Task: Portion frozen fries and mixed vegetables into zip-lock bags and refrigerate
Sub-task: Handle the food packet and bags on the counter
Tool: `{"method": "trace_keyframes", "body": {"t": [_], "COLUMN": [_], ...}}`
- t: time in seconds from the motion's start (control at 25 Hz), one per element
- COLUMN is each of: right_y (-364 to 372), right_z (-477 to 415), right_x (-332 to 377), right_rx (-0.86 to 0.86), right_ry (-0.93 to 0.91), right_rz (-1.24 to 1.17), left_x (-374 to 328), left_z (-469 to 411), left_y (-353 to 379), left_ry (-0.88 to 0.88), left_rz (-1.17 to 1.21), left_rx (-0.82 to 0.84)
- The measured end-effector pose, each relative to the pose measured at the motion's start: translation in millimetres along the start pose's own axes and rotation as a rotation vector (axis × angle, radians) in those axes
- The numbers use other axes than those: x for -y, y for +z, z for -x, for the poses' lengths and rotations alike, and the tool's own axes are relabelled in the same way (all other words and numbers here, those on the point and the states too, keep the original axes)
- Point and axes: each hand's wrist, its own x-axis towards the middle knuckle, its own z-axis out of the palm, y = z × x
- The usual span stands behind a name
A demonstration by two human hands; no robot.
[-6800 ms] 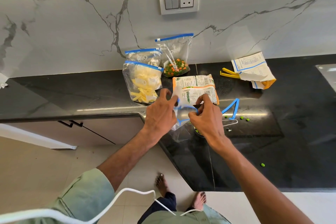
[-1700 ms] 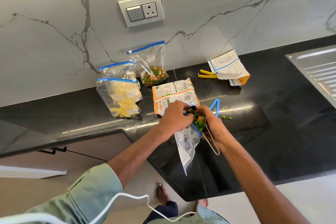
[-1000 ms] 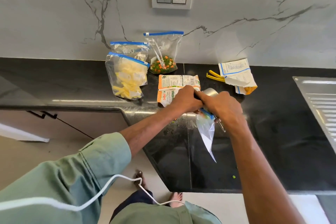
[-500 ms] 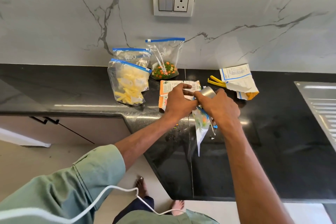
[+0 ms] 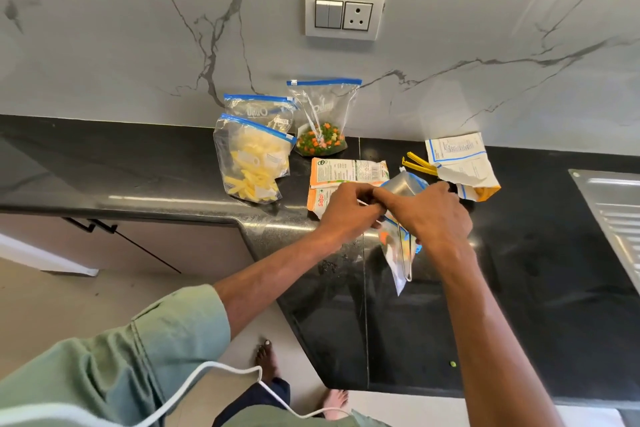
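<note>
My left hand [image 5: 349, 208] pinches the rim of a clear zip-lock bag [image 5: 394, 265] that hangs over the black counter [image 5: 519, 270]. My right hand [image 5: 431, 215] grips a metal scoop [image 5: 401, 185], tipped bottom-up at the bag's mouth, its wire handle hanging down. Orange and green vegetable bits show inside the bag. The orange vegetable packet [image 5: 346, 170] lies just behind my hands. Against the wall stand a filled fries bag [image 5: 252, 159], a second bag [image 5: 259, 111] behind it, and a bag of mixed vegetables [image 5: 322, 121].
A torn white-and-orange fries packet [image 5: 460, 163] and a yellow clip [image 5: 417, 165] lie at the right rear. A steel sink drainboard [image 5: 616, 215] is at the far right. One loose pea [image 5: 452, 363] sits near the counter's front edge. Wall socket [image 5: 344, 12] above.
The scoop, first held level and full of vegetables at the bag's mouth, is now tipped over, and vegetables have dropped into the bag. Both hands stayed together.
</note>
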Motion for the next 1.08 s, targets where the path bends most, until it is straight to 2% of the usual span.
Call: {"method": "trace_keyframes", "body": {"t": [0.44,0.52,0.64,0.72,0.8,0.96,1.08], "right_y": [1,-4,-20,-21,-10,27,39], "right_z": [1,0,5,7,9,17,16], "right_x": [-7,-13,-20,-24,-24,-27,-31], "right_rx": [0.024,0.158,0.401,0.478,0.411,0.095,0.141], "right_ry": [0.002,-0.011,-0.015,-0.037,-0.084,-0.23,-0.117], "right_rz": [-0.078,-0.3,-0.765,-0.944,-0.957,-0.827,-1.05], "left_x": [4,0,-5,-5,-8,-9,1], "left_z": [3,2,-3,-8,-10,-7,-11], "left_y": [3,0,-13,-24,-31,-41,-75], "left_ry": [-0.031,-0.03,-0.042,-0.057,-0.047,-0.032,-0.049], "left_rz": [0.024,0.043,0.055,0.075,0.058,-0.02,-0.014], "left_rx": [-0.009,-0.032,-0.093,-0.14,-0.145,-0.159,-0.267]}}
